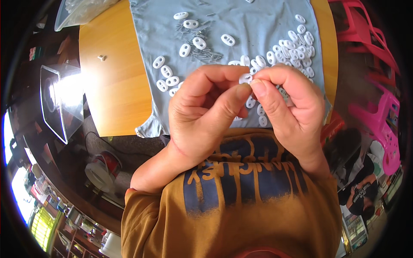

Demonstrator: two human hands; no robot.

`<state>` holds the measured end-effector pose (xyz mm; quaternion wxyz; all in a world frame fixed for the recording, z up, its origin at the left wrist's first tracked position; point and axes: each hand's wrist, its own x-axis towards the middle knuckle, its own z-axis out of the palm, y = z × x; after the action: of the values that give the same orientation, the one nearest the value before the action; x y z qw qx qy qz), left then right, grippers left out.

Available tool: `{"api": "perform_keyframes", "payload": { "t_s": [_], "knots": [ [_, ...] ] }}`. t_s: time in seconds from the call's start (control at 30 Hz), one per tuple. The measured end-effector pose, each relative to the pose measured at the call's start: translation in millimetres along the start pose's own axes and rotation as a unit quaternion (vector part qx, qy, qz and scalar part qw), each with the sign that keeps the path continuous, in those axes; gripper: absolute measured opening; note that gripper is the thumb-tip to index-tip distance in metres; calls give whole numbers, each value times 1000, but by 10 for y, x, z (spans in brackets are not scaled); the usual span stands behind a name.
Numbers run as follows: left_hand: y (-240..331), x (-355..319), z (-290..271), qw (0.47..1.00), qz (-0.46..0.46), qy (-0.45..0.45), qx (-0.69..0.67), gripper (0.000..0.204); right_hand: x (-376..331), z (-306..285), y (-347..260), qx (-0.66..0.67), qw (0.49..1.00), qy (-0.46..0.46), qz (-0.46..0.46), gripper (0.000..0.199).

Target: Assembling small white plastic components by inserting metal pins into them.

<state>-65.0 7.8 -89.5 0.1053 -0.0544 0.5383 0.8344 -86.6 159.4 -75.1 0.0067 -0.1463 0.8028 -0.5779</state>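
Pinching a small white piece above the blue cloth

From the head camera, the blue cloth [150, 26] lies over the wooden table [103, 94], and the small white piece [245, 78] is held up over the cloth's near half, between the two hands. The left hand [204, 99] has its thumb and forefinger clamped on that piece. The right hand [294, 92] meets it from the other side, thumb and forefinger together at the piece's edge; whether these fingers grip the piece itself or something hidden between them, I cannot tell.

On the cloth's right side sits a crowded heap of white ovals [297, 52], many showing two holes. More white ovals [166, 71] are scattered along the cloth's left side. Thin metal pins [206, 55] lie loosely strewn on the cloth's far half, left of its middle, among a few ovals. Left of the cloth, a tiny pale part [102, 57] rests on the bare wood. Beyond the cloth's right edge stand a red chair [365, 36] and a pink chair [383, 124].
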Motion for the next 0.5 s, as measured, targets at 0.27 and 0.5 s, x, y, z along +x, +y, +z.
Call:
{"api": "perform_keyframes", "payload": {
  "t_s": [0.27, 0.5],
  "knots": [
    [-19, -105, -110, 998, -7, -6, 55, 17, -34, 42, 12, 81, 990, -60, 103, 7],
    [15, -213, -340, 998, -22, 59, -16, 19, 230, 49, 18, -39, 995, -91, 20, 14]
  ]
}}
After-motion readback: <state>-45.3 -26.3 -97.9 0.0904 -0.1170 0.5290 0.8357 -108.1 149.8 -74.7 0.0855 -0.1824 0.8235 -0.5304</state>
